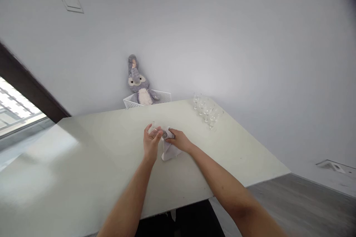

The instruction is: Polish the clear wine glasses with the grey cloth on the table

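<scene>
My left hand (151,143) holds a small clear stemmed glass (154,131) by its bowl, tilted onto its side above the table. Over at the glass's foot, my right hand (180,140) grips a white cloth (170,152) that is pressed around the foot and stem. The loose part of the cloth hangs down below the fingers. My right fingertips are partly hidden by the cloth. Several similar clear stemmed glasses (206,112) stand upright in a group near the table's far right edge.
Beneath my hands is a pale table (111,170), its far edge close to the wall. Behind that edge, a grey plush rabbit (144,97) sits in a white perforated basket (164,97). A window (19,103) with a dark frame is at the left.
</scene>
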`<state>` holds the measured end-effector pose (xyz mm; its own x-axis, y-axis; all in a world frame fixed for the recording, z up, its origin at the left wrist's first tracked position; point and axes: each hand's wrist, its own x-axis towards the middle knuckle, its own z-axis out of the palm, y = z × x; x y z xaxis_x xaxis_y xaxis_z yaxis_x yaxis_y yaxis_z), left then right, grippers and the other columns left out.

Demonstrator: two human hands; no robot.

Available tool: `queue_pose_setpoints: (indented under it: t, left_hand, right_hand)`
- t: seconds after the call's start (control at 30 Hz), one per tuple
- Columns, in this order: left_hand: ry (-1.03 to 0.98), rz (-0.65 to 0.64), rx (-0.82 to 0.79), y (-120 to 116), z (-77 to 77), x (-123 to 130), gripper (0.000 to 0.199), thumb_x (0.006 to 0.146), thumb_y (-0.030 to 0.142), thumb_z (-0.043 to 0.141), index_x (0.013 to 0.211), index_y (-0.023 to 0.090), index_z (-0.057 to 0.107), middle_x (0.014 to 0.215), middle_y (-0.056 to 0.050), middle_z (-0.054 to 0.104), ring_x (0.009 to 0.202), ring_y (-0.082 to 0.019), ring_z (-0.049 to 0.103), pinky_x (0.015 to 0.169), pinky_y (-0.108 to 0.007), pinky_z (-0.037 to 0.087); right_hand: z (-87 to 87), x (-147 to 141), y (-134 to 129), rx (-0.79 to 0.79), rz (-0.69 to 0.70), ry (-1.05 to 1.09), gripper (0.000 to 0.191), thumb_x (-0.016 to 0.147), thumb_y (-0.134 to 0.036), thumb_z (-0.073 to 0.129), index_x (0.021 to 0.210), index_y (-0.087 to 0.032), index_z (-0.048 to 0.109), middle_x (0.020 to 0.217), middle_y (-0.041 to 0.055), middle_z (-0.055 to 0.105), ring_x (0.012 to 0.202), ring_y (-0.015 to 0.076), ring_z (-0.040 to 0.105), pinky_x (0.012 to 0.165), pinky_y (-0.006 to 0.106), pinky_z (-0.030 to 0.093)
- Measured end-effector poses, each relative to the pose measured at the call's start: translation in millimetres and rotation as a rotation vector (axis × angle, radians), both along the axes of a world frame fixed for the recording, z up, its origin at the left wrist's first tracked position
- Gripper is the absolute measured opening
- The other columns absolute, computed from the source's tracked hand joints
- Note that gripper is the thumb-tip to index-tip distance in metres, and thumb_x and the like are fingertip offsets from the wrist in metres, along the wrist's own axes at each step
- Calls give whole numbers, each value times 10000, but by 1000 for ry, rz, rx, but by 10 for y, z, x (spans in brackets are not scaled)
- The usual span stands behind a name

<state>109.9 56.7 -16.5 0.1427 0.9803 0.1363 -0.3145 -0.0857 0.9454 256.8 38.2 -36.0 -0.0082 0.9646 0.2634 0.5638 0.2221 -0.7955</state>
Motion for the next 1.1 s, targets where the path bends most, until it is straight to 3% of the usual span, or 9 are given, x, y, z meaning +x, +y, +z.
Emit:
queue_pose_setpoints:
  t: [0.17,0.47,0.57,0.7,0.77,0.87,1.1]
  left_hand:
    - [-134,115,-181,62,-100,16,531,659,307,689,1092,235,391,946,-61,605,908,-169,595,802,-367,494]
    - [-265,209,-263,169,-205,-22,422,661,301,684,965,245,396,961,-32,585,929,-161,590,752,-326,517]
    - [-268,289,-219,236,-203,-91,396,678,303,665,952,253,383,945,-11,579,910,-141,593,765,-330,515]
    - [-260,367,-111,290,-159,-155,334,726,346,606,949,275,367,933,16,579,950,-128,578,786,-320,506]
    - [-278,327,-66,260,-136,-133,345,729,354,606,966,278,367,946,7,581,961,-136,577,807,-334,498]
    - [-281,189,-39,148,-114,-45,424,716,334,633,1040,285,363,1035,-33,563,957,-154,587,852,-367,474]
    - [-222,62,17,-9,-78,39,542,708,300,648,1144,301,326,1195,-88,466,1011,-183,566,912,-381,424]
  right_hand:
    - [-18,-72,-29,165,-104,-377,123,769,-264,537,851,-199,601,800,81,608,832,229,464,758,346,324]
    - [40,-89,-92,347,-24,-485,255,798,-144,449,950,-249,624,946,66,632,1026,232,428,945,412,211]
    - [21,-62,-71,299,-33,-372,224,776,-149,473,894,-249,635,887,52,637,987,225,456,921,399,246]
    - [-32,-6,-6,115,-280,-69,203,790,-300,480,902,-210,623,831,63,611,820,209,501,774,350,357]
    - [-59,0,25,58,-277,136,292,812,-379,433,998,-212,584,846,49,602,775,187,506,725,318,380]
    - [-113,-39,57,45,-164,373,324,805,-413,428,1040,-225,548,873,18,589,777,158,502,718,276,382]
    - [-255,-95,92,-75,-194,507,194,657,-351,573,745,-179,563,624,-33,502,572,107,416,556,231,346]
